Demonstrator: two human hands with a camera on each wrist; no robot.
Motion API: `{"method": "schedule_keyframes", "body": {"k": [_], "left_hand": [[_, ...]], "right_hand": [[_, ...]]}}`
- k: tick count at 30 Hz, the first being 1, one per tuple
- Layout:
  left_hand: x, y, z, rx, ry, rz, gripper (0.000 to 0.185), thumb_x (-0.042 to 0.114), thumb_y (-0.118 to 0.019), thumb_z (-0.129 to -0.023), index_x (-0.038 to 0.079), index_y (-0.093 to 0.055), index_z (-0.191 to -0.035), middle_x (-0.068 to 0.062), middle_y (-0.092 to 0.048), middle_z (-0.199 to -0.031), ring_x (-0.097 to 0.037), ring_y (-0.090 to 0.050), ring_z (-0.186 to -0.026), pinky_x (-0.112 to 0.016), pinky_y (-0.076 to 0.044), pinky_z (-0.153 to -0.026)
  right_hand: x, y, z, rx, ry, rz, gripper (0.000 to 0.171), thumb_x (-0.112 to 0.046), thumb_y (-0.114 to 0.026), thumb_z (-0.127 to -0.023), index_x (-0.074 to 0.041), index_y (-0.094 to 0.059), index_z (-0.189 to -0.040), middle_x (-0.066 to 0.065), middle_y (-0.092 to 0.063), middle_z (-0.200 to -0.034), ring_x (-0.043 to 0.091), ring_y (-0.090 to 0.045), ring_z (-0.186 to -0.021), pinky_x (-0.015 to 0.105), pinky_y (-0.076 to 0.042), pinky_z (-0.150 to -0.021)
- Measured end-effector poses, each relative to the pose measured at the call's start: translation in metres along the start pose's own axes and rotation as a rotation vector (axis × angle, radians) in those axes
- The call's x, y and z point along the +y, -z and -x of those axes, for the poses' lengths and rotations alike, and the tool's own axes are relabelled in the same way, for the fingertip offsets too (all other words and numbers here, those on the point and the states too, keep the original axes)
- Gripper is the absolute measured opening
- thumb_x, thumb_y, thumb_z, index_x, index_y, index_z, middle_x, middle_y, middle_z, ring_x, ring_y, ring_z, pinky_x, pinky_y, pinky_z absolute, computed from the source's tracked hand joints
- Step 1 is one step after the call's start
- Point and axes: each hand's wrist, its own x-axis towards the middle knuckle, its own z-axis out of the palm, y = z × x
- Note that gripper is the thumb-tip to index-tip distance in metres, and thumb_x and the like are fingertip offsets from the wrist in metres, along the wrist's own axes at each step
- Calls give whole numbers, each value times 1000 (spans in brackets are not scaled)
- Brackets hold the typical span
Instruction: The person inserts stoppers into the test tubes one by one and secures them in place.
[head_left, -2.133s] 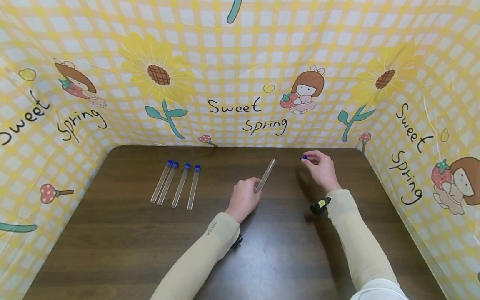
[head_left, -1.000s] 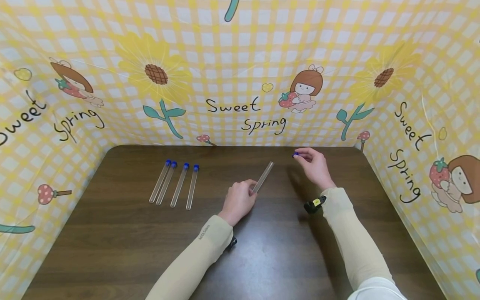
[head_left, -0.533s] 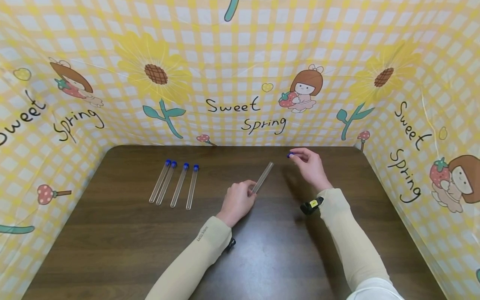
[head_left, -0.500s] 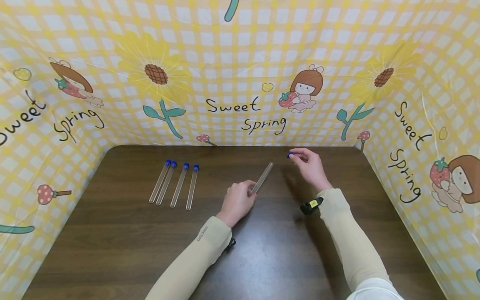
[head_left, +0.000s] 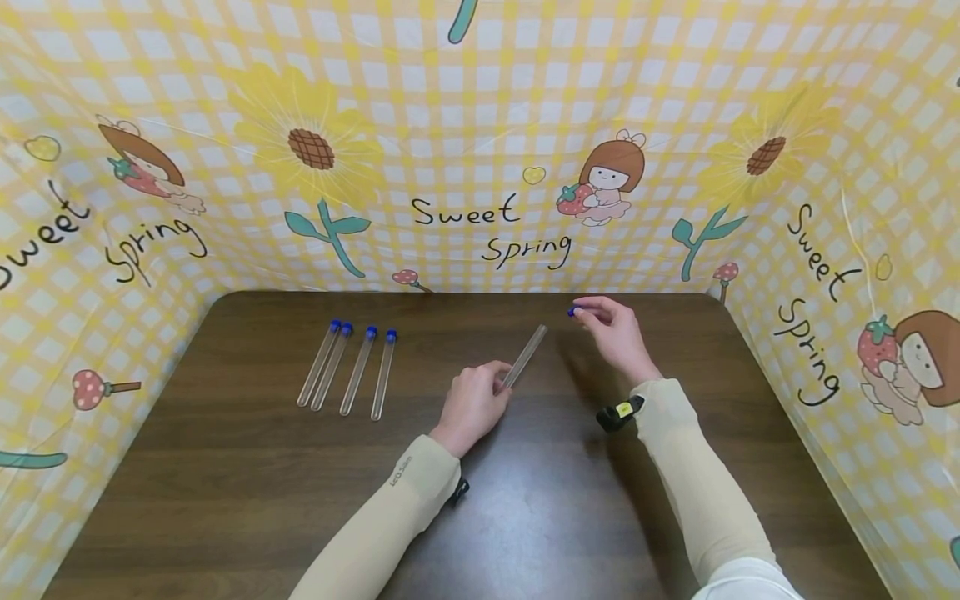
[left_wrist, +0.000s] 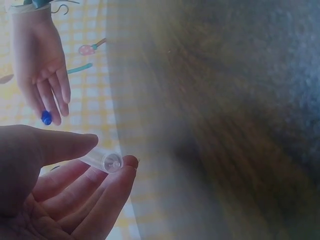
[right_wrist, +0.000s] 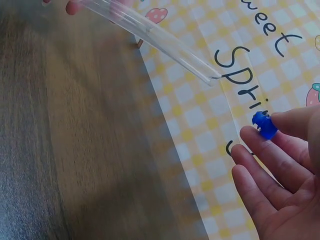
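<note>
Grip, right hand (head_left: 617,335): a small blue cap (head_left: 572,312) is pinched between thumb and fingertips, raised above the far part of the table (head_left: 225,500). Grip, left hand (head_left: 474,403): the closed lower end of an open test tube (head_left: 525,356) is held between curled fingers and thumb.

Relation: the tube's long axis is slanted up and away toward the right, its open mouth pointed toward the cap. The cap is carried just beyond and to the right of that mouth, near but apart; no contact is seen. The right hand is the nearer to the mouth.

Also present: four capped tubes (head_left: 348,369), laid side by side on the table, well apart to the left.
</note>
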Motion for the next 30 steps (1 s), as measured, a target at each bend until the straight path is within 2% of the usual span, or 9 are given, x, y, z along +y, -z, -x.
{"method": "schedule_keyframes", "body": {"k": [4,8,10,15,17,20,26,30], "left_hand": [[0,0,0,5,-5,-2,32,8,-78,-89,9,-73,-120,1,-71,-83,-14,-65,-70,-35,-53,-62],[0,0,1,5,-7,-5,32,8,-78,-89,9,-73,-120,1,-71,-84,-14,-65,-71,-35,-53,-63],[0,1,1,2,-8,-4,32,8,-78,-89,9,-73,-121,1,-71,-84,-14,-65,-70,-35,-53,-62],[2,1,2,-6,-1,-4,32,8,-78,-89,9,-73,-121,1,-71,-84,-12,-63,-68,-33,-52,-61],[2,2,2,-8,1,-7,33,8,-78,-89,10,-73,-122,1,-70,-84,-12,-62,-68,-33,-52,-61],[3,2,2,-6,-4,-7,33,8,-78,-89,10,-73,-121,1,-69,-83,-12,-61,-67,-33,-51,-60],[4,1,2,-7,-21,-2,32,8,-78,-89,9,-73,-121,1,-70,-83,-11,-61,-66,-31,-50,-60],[4,1,2,-8,-30,1,33,8,-78,-89,9,-73,-121,1,-70,-83,-11,-61,-65,-31,-50,-60]], "right_hand": [[-1,-2,1,-12,8,-7,27,-20,-64,-103,-3,-68,-124,16,-72,-112,35,-67,-108,46,-51,-94],[-1,-5,1,-15,11,5,27,-19,-64,-103,-3,-69,-123,15,-73,-110,33,-68,-107,37,-53,-90],[-1,-6,2,-15,10,7,26,-19,-64,-103,-3,-69,-123,15,-73,-110,30,-69,-106,40,-53,-91],[-4,-9,4,-27,28,-14,27,-18,-64,-103,-1,-69,-123,16,-73,-109,38,-67,-109,53,-49,-95],[-5,-10,4,-33,35,-25,27,-16,-64,-102,1,-69,-123,18,-73,-110,41,-65,-110,54,-49,-96],[-5,-11,4,-41,37,-29,28,-15,-64,-103,2,-68,-124,19,-72,-111,40,-66,-110,54,-48,-96],[-3,-14,3,-58,24,-35,29,-12,-62,-103,4,-66,-127,22,-71,-114,41,-65,-112,49,-50,-96],[-4,-16,4,-76,23,-57,29,-8,-61,-103,8,-65,-127,26,-69,-116,44,-63,-113,51,-49,-97]]}}
